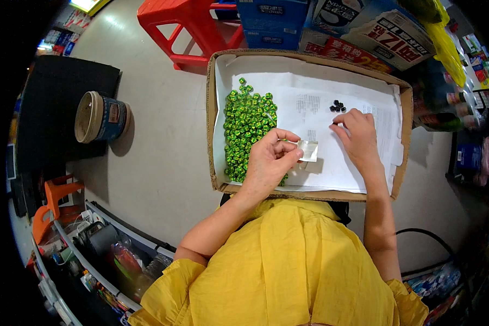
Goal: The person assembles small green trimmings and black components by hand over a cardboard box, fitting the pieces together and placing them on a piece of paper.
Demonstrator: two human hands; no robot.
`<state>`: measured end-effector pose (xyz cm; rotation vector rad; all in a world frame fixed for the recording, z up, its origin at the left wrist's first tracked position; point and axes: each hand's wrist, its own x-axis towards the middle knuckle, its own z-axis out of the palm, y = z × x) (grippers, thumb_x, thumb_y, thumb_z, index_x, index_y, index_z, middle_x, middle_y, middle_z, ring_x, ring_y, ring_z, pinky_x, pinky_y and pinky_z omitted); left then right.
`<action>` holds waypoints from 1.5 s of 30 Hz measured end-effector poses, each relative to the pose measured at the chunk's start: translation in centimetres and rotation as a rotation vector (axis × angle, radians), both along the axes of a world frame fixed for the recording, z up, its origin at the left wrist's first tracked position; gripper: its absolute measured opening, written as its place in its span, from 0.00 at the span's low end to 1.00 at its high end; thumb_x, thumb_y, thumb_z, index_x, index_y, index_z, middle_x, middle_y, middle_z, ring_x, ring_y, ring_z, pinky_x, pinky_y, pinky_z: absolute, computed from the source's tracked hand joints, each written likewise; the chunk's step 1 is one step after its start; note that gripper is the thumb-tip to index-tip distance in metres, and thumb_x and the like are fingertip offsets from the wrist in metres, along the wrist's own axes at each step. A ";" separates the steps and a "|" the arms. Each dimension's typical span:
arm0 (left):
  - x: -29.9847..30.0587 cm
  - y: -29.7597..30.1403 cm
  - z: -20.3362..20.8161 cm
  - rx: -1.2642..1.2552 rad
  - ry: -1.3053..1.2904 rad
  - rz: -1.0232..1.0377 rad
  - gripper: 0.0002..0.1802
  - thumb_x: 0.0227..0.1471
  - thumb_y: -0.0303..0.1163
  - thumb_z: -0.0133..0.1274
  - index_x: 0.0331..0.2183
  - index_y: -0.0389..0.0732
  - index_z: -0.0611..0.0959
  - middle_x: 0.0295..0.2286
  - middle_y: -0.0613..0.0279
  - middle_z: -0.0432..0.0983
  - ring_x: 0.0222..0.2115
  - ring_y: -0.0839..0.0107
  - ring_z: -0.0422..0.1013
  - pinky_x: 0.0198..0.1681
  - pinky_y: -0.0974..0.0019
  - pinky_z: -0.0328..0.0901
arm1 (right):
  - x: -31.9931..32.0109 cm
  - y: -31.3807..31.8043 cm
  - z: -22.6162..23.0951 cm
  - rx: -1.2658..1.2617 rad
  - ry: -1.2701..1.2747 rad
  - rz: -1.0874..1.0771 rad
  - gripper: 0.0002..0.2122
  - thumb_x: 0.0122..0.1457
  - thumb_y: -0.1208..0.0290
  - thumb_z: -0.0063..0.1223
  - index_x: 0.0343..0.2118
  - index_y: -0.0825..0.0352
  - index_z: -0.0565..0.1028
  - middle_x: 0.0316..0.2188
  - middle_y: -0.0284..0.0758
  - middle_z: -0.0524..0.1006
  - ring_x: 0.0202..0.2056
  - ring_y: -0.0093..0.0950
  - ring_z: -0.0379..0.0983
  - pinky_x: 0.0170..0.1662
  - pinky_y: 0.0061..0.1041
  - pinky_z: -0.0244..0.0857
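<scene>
My left hand [273, 158] pinches a small square of pale, silvery wrapper [308, 151] between thumb and fingers, above the white paper lining of a shallow cardboard box [399, 98]. A heap of small green-wrapped cubes [247, 122] fills the box's left side, partly hidden behind this hand. My right hand [358, 133] is over the right half, its thumb and index finger closed together at a small dark piece, largely covered by the fingertips. Just beyond them lies a little cluster of black pieces [337, 106] on the paper.
A red plastic stool [187, 32] stands beyond the box, beside stacked blue cartons [271, 24]. Yellow plastic [443, 38] hangs at the far right, near bottles [445, 100]. To the left, a tub [100, 117] stands by a black box [54, 103]; shelving [108, 244] lies near left.
</scene>
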<state>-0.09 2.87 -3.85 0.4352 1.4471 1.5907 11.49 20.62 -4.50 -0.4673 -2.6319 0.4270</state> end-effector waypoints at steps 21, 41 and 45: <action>0.4 -0.2 1.7 0.072 0.066 -0.088 0.14 0.47 0.20 0.52 0.38 0.34 0.70 0.25 0.64 0.75 0.25 0.85 0.68 0.27 0.81 0.60 | 0.2 -4.9 3.1 -0.080 0.258 0.248 0.12 0.36 0.65 0.64 0.22 0.61 0.72 0.17 0.25 0.67 0.22 0.25 0.62 0.33 0.27 0.52; -0.2 -1.3 3.3 0.065 -0.075 -0.164 0.16 0.43 0.20 0.56 0.37 0.35 0.72 0.25 0.64 0.75 0.26 0.84 0.68 0.30 0.80 0.61 | 1.9 -5.3 3.7 -0.181 0.342 0.351 0.10 0.32 0.80 0.63 0.21 0.64 0.75 0.21 0.29 0.64 0.24 0.26 0.59 0.30 0.26 0.51; 0.2 -1.4 3.3 0.109 0.019 -0.147 0.15 0.42 0.21 0.56 0.36 0.35 0.72 0.25 0.65 0.75 0.26 0.82 0.69 0.31 0.79 0.62 | 1.9 -5.6 3.8 -0.247 0.336 0.314 0.10 0.34 0.77 0.63 0.22 0.63 0.74 0.21 0.28 0.66 0.23 0.25 0.61 0.34 0.27 0.51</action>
